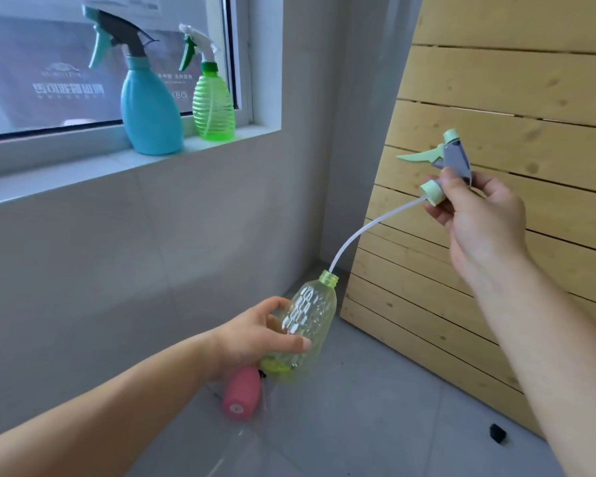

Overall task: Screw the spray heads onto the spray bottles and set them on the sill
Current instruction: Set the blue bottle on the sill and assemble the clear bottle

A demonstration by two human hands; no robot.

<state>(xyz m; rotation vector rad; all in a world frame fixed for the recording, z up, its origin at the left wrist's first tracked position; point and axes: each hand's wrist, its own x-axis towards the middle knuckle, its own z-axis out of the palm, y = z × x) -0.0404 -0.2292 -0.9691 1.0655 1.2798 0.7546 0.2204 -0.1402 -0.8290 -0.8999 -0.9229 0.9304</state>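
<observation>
My left hand [255, 333] grips a clear yellow-green faceted bottle [307, 318], tilted with its open neck up and to the right. My right hand [475, 210] holds a pale green and grey spray head [444, 160] well above and to the right of it. The head's white dip tube [362, 232] curves down, and its tip sits at the bottle's mouth. On the white sill [83, 166] stand a blue spray bottle [150, 108] and a green ribbed spray bottle [214, 101], both with heads on.
A pink bottle [241, 395] lies on the grey tiled floor under my left hand. A slatted wooden panel [496, 98] leans against the wall on the right. A small black piece [498, 432] lies on the floor near it.
</observation>
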